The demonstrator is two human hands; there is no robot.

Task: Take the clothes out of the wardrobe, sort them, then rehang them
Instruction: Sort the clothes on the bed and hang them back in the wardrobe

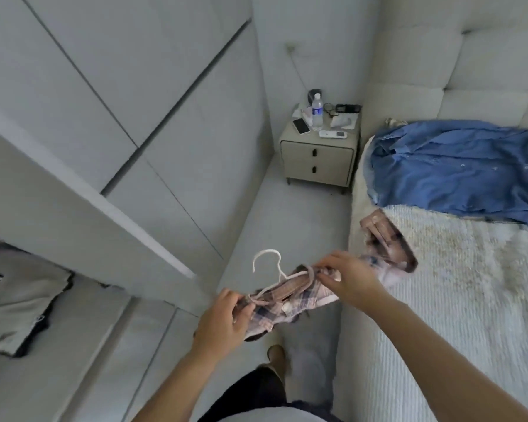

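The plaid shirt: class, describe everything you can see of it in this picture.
The plaid shirt is pink with dark checks, of soft woven cloth, bunched on a white hanger whose hook points up. The left hand grips its left shoulder, the right hand pinches the right one. It is held above the floor beside the bed; one part trails onto the bed's edge.

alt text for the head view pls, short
Seen from above, a person's left hand and right hand pinch the two ends of a pink plaid shirt on a white hanger, beside a bed where a blue denim shirt lies spread. A cluttered nightstand stands beyond.
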